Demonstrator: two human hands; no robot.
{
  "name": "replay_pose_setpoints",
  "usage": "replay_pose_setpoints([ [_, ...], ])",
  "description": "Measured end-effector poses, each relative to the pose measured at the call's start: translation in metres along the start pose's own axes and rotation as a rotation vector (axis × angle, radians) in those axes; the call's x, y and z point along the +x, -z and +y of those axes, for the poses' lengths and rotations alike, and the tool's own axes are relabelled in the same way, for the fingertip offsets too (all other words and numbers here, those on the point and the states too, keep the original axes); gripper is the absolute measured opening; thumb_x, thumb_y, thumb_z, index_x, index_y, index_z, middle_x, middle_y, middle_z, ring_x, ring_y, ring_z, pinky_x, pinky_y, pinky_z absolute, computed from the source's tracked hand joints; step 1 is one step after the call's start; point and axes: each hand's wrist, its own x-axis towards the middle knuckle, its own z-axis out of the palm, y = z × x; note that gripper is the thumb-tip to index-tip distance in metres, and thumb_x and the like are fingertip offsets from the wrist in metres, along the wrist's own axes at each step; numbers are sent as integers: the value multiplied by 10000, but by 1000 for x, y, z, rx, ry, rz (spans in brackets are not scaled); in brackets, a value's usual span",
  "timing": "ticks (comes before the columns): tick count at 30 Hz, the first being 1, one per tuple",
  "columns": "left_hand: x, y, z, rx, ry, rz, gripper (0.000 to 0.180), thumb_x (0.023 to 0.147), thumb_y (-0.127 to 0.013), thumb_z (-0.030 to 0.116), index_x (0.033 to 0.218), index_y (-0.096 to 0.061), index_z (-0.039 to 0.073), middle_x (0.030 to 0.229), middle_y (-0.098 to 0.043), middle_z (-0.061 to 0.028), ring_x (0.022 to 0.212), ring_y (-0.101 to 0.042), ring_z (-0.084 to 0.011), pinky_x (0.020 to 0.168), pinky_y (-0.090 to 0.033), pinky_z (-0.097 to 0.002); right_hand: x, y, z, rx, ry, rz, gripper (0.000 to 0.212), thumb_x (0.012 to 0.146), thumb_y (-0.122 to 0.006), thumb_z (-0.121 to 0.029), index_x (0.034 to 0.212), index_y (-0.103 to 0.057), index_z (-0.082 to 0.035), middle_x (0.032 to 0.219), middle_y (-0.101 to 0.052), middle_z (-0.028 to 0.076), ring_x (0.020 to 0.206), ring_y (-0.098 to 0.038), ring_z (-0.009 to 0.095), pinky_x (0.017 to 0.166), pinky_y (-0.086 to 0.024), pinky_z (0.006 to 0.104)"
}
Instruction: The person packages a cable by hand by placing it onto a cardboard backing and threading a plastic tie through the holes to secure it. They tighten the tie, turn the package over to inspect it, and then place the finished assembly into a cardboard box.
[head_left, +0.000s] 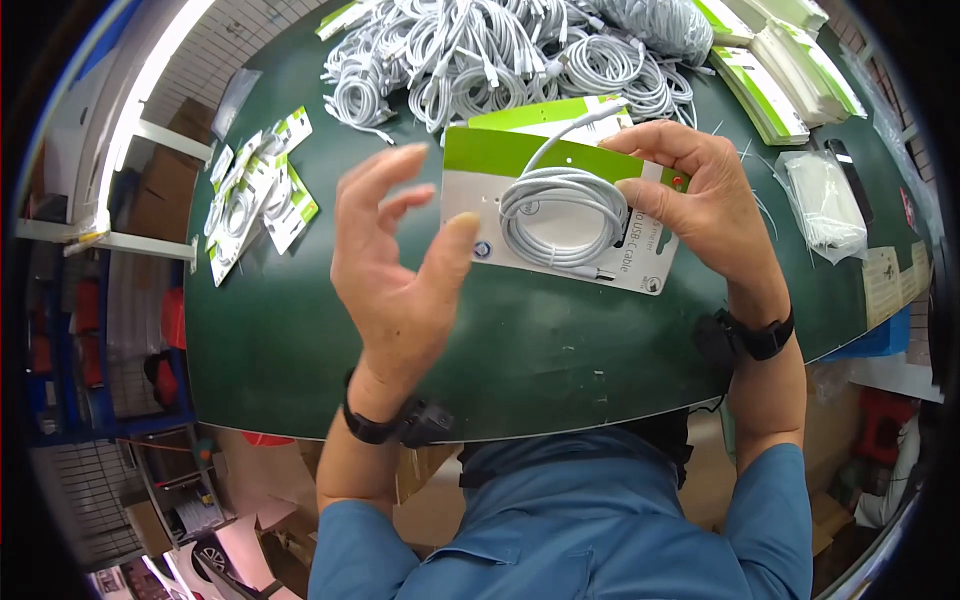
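Observation:
A coiled pale grey USB cable (565, 176) lies against a green and white backing card (472, 190). My right hand (700, 195) pinches the card's right side together with the coil, thumb in front and fingers at the top edge. One plug end of the cable sticks up past the card's top edge; the other lies near its lower edge. My left hand (400, 265) is raised just left of the card, fingers apart and holding nothing. Behind the held card, another green and white card (545, 115) lies on the table.
Many coiled grey cables (450, 60) are heaped at the table's far side. Stacks of green and white cards (765, 95) stand far right, near a clear bag of white strips (825, 205). Several carded cables (255, 195) lie at left on the dark green table (300, 340).

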Motion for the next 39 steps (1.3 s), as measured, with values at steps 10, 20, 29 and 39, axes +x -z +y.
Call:
replay_pose_setpoints([
  [10,21,-18,8,455,-41,-699,489,810,-852,246,1242,-708,65,1008,-700,-129,982,-682,-329,861,-548,-454,0,-4,0,-156,102,-149,338,873,-769,-55,1198,-717,25,1025,-765,86,917,-687,110,813,-557,265],
  [20,-18,-40,-14,504,-177,-648,428,792,-831,175,1198,-715,102,906,-657,-83,832,-680,-297,689,-564,-422,-18,-18,-9,-292,157,-13,233,813,-819,-9,1037,-754,-8,968,-740,75,848,-706,183,758,-565,311],
  [29,-18,-42,-27,443,-294,-472,418,728,-848,28,1123,-721,74,904,-692,-99,784,-684,-298,681,-558,-378,-16,-24,18,-299,290,6,182,788,-848,3,942,-762,-41,938,-731,66,844,-703,215,728,-557,321],
  [39,-27,-34,-26,307,-466,-434,341,706,-836,-14,1007,-688,47,930,-681,-81,829,-665,-276,742,-552,-399,-21,-24,19,-268,340,8,183,761,-877,-43,890,-749,-66,889,-705,50,838,-688,226,736,-564,340],
])
